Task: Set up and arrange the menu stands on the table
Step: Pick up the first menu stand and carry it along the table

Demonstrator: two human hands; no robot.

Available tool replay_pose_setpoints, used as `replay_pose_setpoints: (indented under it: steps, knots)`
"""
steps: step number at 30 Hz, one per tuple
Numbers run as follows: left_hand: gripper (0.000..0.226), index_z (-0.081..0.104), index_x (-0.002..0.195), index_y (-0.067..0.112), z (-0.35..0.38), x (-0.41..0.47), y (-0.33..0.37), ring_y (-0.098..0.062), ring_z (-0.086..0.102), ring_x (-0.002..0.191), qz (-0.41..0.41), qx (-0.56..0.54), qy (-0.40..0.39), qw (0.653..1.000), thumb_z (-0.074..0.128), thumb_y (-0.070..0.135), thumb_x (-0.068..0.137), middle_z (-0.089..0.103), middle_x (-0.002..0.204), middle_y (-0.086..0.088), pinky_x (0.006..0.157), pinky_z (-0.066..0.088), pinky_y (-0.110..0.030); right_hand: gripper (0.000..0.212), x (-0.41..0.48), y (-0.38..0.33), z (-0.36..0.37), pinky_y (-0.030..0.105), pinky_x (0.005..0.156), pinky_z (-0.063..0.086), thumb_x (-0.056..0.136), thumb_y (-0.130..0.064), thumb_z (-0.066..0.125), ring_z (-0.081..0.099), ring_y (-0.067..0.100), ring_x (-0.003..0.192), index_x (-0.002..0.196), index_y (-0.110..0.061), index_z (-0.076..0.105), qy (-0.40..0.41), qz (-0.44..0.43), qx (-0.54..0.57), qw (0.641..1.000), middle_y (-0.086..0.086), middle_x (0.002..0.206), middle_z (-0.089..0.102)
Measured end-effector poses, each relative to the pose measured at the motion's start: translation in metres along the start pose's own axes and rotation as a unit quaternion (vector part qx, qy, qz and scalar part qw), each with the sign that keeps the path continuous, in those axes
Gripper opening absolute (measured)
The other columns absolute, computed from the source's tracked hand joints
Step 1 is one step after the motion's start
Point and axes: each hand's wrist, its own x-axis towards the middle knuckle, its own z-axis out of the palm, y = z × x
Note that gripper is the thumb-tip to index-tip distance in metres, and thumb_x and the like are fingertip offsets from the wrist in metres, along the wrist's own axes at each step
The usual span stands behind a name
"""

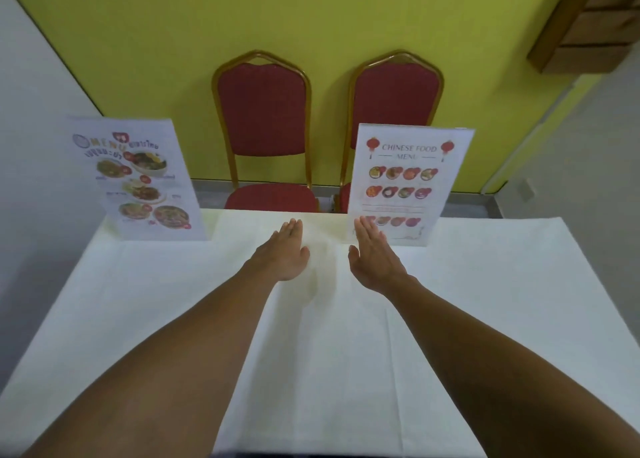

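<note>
Two clear menu stands are upright near the far edge of the white-clothed table point(485, 301). The left menu stand point(138, 180) shows a colourful Thai food menu and leans a little to the left. The right menu stand point(408, 184) reads "Chinese Food Menu". My left hand point(285, 253) is flat and empty over the cloth between the stands. My right hand point(374, 253) is also flat and empty, its fingertips just in front of the lower left corner of the right stand.
Two red chairs with gold frames, the left chair point(265, 128) and the right chair point(394, 94), stand behind the table against a yellow-green wall. A wooden fixture point(585, 21) hangs at the upper right. A grey wall runs along the left.
</note>
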Motion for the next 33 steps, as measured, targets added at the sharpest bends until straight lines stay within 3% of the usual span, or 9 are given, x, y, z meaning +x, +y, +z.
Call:
replay_pose_setpoints:
  steps: [3, 12, 15, 20, 23, 25, 27, 30, 33]
  knots:
    - [0.067, -0.003, 0.160, 0.015, 0.004, 0.006, 0.030, -0.022, 0.000, 0.153, 0.003, -0.007, -0.011, 1.000, 0.027, 0.037, 0.105, -0.007, 0.167, -0.001, 0.121, 0.013, -0.043, 0.059, -0.009, 0.023, -0.012, 0.052, 0.121, 0.013, 0.103, -0.020, 0.041, 0.007, 0.027, 0.152, 0.156, -0.012, 0.017, 0.016, 0.013, 0.014, 1.000, 0.007, 0.164, 0.014]
    - [0.069, -0.003, 0.160, 0.014, 0.005, 0.039, 0.062, -0.022, 0.003, 0.153, 0.033, -0.006, -0.028, 0.999, 0.031, 0.037, 0.104, -0.005, 0.167, -0.002, 0.120, 0.019, -0.047, 0.062, -0.009, 0.051, -0.017, 0.047, 0.120, 0.008, 0.103, -0.023, 0.043, 0.007, 0.027, 0.152, 0.157, -0.014, 0.014, 0.031, 0.079, 0.022, 0.996, 0.006, 0.165, 0.013]
    - [0.070, -0.003, 0.160, 0.012, 0.004, 0.049, 0.066, -0.022, 0.003, 0.153, 0.035, -0.007, -0.019, 0.999, 0.033, 0.034, 0.104, -0.005, 0.167, -0.003, 0.120, 0.019, -0.045, 0.064, -0.006, 0.053, -0.017, 0.055, 0.120, 0.013, 0.099, -0.019, 0.049, 0.008, 0.030, 0.152, 0.155, -0.019, 0.017, 0.066, 0.103, 0.058, 0.991, 0.006, 0.164, 0.017]
    - [0.078, -0.009, 0.159, 0.013, 0.004, 0.053, 0.073, -0.025, 0.009, 0.153, 0.022, -0.049, -0.010, 0.998, 0.041, 0.029, 0.102, -0.005, 0.167, -0.004, 0.117, 0.023, -0.046, 0.068, -0.006, 0.063, -0.024, 0.047, 0.118, 0.006, 0.095, -0.013, 0.050, 0.010, 0.036, 0.149, 0.153, -0.022, 0.015, 0.109, 0.176, 0.110, 0.972, 0.007, 0.160, 0.019]
    - [0.081, -0.012, 0.159, 0.015, 0.002, 0.055, 0.079, -0.027, 0.013, 0.152, 0.023, -0.069, 0.006, 0.997, 0.044, 0.026, 0.101, -0.004, 0.167, -0.004, 0.113, 0.029, -0.045, 0.069, -0.002, 0.073, -0.029, 0.050, 0.118, 0.001, 0.099, -0.018, 0.045, -0.001, 0.037, 0.151, 0.156, -0.020, 0.006, 0.102, 0.188, 0.101, 0.972, 0.011, 0.164, 0.007]
    - [0.083, -0.013, 0.159, 0.016, 0.000, 0.055, 0.084, -0.027, 0.019, 0.151, 0.028, -0.084, 0.021, 0.996, 0.046, 0.024, 0.100, -0.002, 0.167, -0.002, 0.109, 0.036, -0.044, 0.066, 0.005, 0.080, -0.034, 0.055, 0.118, 0.012, 0.096, -0.026, 0.050, 0.018, 0.037, 0.146, 0.153, -0.021, 0.016, 0.128, 0.186, 0.109, 0.968, 0.011, 0.155, 0.025]
    - [0.084, -0.012, 0.159, 0.017, -0.003, 0.057, 0.091, -0.028, 0.027, 0.148, 0.034, -0.102, 0.041, 0.993, 0.048, 0.021, 0.099, 0.004, 0.167, 0.000, 0.103, 0.042, -0.044, 0.061, 0.014, 0.086, -0.039, 0.055, 0.110, 0.036, 0.088, -0.036, 0.059, 0.042, 0.025, 0.123, 0.142, -0.024, 0.033, 0.168, 0.182, 0.115, 0.962, 0.001, 0.127, 0.044]
    - [0.080, -0.005, 0.159, 0.022, -0.005, 0.058, 0.101, -0.027, 0.041, 0.138, 0.035, -0.149, 0.064, 0.986, 0.048, 0.015, 0.099, 0.025, 0.162, 0.001, 0.085, 0.043, -0.036, 0.063, 0.023, 0.092, -0.050, 0.043, 0.090, 0.054, 0.079, -0.046, 0.064, 0.046, 0.015, 0.105, 0.134, -0.028, 0.040, 0.183, 0.188, 0.137, 0.955, -0.006, 0.110, 0.043]
    - [0.075, 0.006, 0.156, 0.029, -0.002, 0.059, 0.110, -0.027, 0.046, 0.134, 0.027, -0.217, 0.066, 0.974, 0.049, 0.009, 0.098, 0.041, 0.153, 0.002, 0.085, 0.046, -0.037, 0.072, 0.028, 0.103, -0.057, 0.045, 0.082, 0.060, 0.073, -0.044, 0.070, 0.053, 0.022, 0.110, 0.135, -0.025, 0.037, 0.171, 0.207, 0.205, 0.941, -0.006, 0.112, 0.045]
